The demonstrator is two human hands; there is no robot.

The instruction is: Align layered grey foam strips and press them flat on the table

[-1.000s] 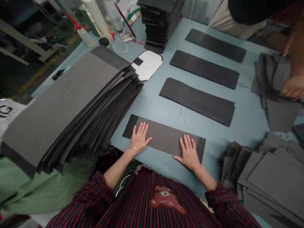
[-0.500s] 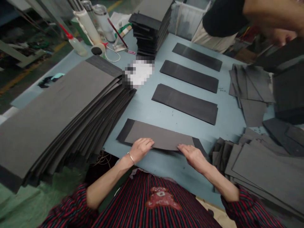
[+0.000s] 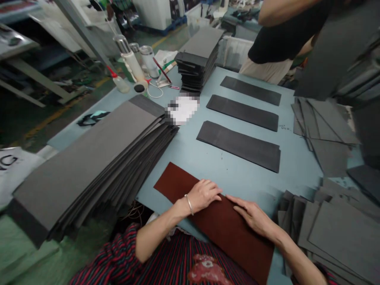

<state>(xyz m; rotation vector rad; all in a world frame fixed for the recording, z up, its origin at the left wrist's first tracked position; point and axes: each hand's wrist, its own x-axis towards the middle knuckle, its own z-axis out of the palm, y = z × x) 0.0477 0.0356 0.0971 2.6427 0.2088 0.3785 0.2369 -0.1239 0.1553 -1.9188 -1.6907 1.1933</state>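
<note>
A long reddish-brown sheet (image 3: 237,237) lies slantwise across the front of the table, its near end overhanging the edge toward my striped top. My left hand (image 3: 204,194), with a bangle at the wrist, rests palm down on the sheet near its far long edge, fingers laid out along the surface. Just to its right, my right hand (image 3: 253,217) presses on the same sheet with fingers stretched out and the fingertips at that edge. Neither hand is wrapped round anything. Beyond them sits the nearest of three dark folded panels (image 3: 239,145).
On the left, a thick pile of long grey sheets (image 3: 97,146) overhangs the table (image 3: 166,152). Another stack (image 3: 202,51) stands at the back, near bottles (image 3: 133,65). Grey pieces (image 3: 341,225) lie at right. Across the table stands a person in a dark shirt (image 3: 282,43).
The sheet at my hands showed a grey face with dark ends; now a brown face is up and it lies more slanted. My hands have come closer together, and the camera view has shifted.
</note>
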